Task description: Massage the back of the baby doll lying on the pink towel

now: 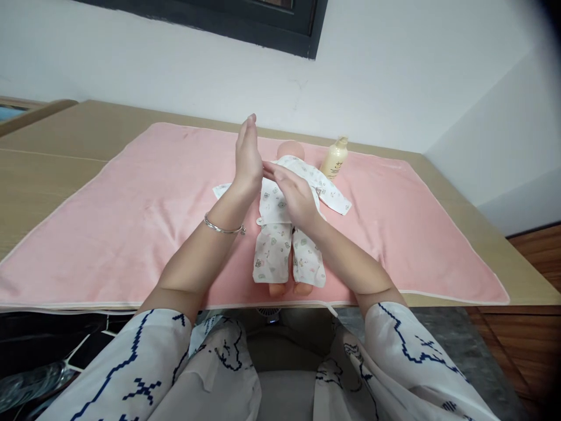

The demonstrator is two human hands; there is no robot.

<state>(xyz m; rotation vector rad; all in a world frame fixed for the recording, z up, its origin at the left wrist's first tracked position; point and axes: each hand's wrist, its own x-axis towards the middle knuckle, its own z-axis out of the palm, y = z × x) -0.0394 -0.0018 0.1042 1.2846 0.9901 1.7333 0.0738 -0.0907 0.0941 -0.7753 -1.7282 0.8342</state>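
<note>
My left hand (249,153) is raised above the doll with its fingers stretched straight up. Against the heel of that palm rest the fingertips of my right hand (294,193), whose fingers lie flat and straight. Neither hand holds anything. Below them a baby doll (272,251) in a white printed top and trousers lies stretched out, head away from me and feet near the table's front edge. My hands and forearms cover part of its top and one sleeve. Right of the doll's head, a pale yellow pump bottle (335,159) stands upright.
A pink blanket (127,216) lies under the doll and bottle, spread over a wooden table (56,152). Behind it rises a white wall with a dark window frame (280,23). Wooden drawers (532,345) stand at the lower right, and a small fan (268,313) shows below the table edge.
</note>
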